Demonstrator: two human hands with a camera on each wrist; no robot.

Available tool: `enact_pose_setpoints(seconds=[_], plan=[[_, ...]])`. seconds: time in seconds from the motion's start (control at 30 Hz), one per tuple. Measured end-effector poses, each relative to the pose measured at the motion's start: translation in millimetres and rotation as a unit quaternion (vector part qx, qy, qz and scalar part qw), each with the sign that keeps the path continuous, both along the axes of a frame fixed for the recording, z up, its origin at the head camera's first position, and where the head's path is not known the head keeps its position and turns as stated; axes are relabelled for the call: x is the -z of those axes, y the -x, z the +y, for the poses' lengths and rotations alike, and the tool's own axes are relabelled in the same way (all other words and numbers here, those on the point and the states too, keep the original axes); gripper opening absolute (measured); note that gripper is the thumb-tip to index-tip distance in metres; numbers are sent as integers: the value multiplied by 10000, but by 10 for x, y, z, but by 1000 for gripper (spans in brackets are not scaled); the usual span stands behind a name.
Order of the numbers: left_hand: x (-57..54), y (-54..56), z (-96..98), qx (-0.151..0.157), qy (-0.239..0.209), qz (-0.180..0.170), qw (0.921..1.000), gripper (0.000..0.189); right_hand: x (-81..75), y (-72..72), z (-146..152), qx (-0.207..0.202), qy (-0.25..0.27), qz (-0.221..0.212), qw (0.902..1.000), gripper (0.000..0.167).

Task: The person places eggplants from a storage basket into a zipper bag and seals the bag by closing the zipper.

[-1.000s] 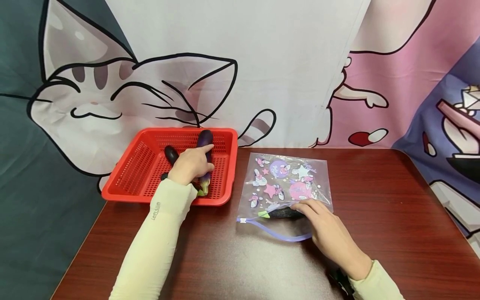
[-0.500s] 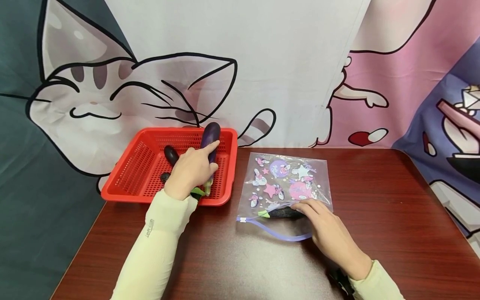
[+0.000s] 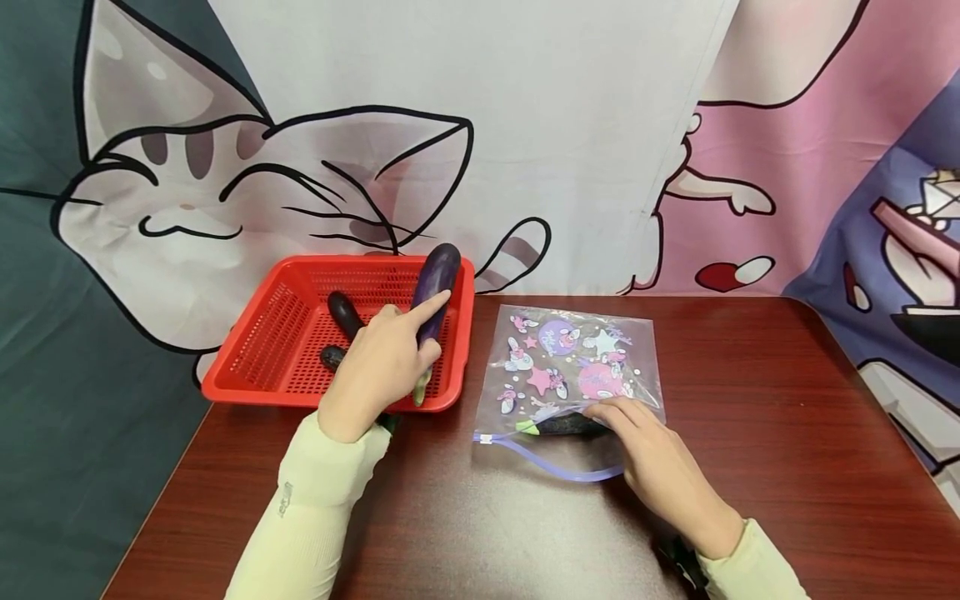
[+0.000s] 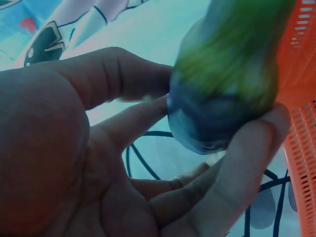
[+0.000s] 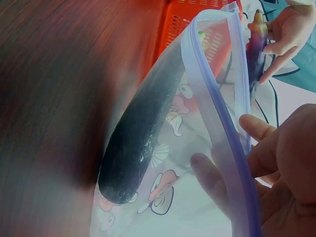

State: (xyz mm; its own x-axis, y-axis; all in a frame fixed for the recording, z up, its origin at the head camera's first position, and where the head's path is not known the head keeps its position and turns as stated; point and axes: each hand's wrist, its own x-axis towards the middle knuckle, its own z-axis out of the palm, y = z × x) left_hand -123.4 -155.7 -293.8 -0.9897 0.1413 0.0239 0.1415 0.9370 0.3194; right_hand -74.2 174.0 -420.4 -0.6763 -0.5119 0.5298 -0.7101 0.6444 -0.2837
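My left hand point(image 3: 378, 358) holds a long purple eggplant point(image 3: 435, 279) over the right side of the red basket point(image 3: 251, 358). In the left wrist view, thumb and fingers pinch the eggplant point(image 4: 222, 118) near its yellow-green stem end. My right hand point(image 3: 663, 458) grips the near edge of a clear printed zip bag point(image 3: 551, 354). Seen from the right wrist, its fingers straddle the purple zip rim point(image 5: 217, 94), keeping the mouth apart. Inside the bag, along the mouth, lies a dark long vegetable point(image 3: 566, 425) with a pale green end, possibly a zucchini.
In the basket lie a dark eggplant-like vegetable point(image 3: 345, 313) and another dark rounded end point(image 3: 332, 357), partly hidden by my left hand. The basket and bag stand side by side on the brown table point(image 3: 750, 400). A printed cloth point(image 3: 585, 167) hangs along the back.
My left hand has lifted the eggplant from the basket floor and drawn it slightly right and toward me. The right hand and the bag have stayed in place.
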Motion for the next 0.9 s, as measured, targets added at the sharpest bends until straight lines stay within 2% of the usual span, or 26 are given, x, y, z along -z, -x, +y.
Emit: enact_pose_setpoints(seconds=[0.1,0.27,0.4,0.63,0.9], plan=[[12,-82,17,66,3,160,9998,63,4,-3,2,-1,0,1,10000,71],[47,-208,46,166,-154,160,9996,62,6,-8,2,7,1,-14,10000,70],[92,-302,70,295,-209,326,9988,61,9,-10,0,12,7,-21,10000,70],[182,-459,142,536,-220,674,9960,61,9,-8,-5,17,35,4,10000,68],[262,-630,228,697,-166,860,9937,60,5,-2,-13,-11,44,-8,10000,68]])
